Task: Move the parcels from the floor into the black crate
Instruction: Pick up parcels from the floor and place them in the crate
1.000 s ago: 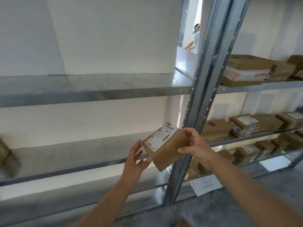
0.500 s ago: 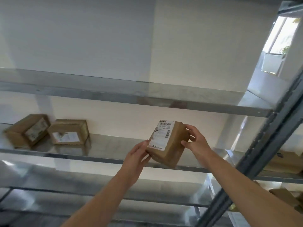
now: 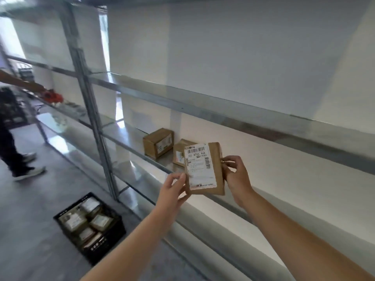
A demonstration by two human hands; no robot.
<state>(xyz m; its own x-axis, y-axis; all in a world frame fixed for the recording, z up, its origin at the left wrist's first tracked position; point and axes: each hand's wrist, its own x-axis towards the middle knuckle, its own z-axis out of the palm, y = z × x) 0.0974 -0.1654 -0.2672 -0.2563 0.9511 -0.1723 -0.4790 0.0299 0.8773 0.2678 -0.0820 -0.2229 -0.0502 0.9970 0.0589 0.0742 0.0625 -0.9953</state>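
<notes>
A small brown cardboard parcel (image 3: 205, 169) with a white shipping label facing me is held up in front of a metal shelf. My left hand (image 3: 174, 189) pinches its lower left edge. My right hand (image 3: 235, 173) grips its right side, fingers curled behind it. A black crate (image 3: 113, 238) stands on the floor at lower left, holding several labelled parcels. Two more brown parcels, one (image 3: 158, 142) and another (image 3: 179, 152), sit on the shelf just behind the held one.
Long steel shelving (image 3: 243, 118) runs along the white wall, with an upright post (image 3: 91, 110) left of centre. Another person's legs and shoes (image 3: 22, 163) stand on the grey floor at far left, an arm reaching toward red items (image 3: 52, 97) on a shelf.
My view has swung left, bringing the black crate, the post and the other person into sight. The parcel has turned upright with its label facing me; both hands still hold it.
</notes>
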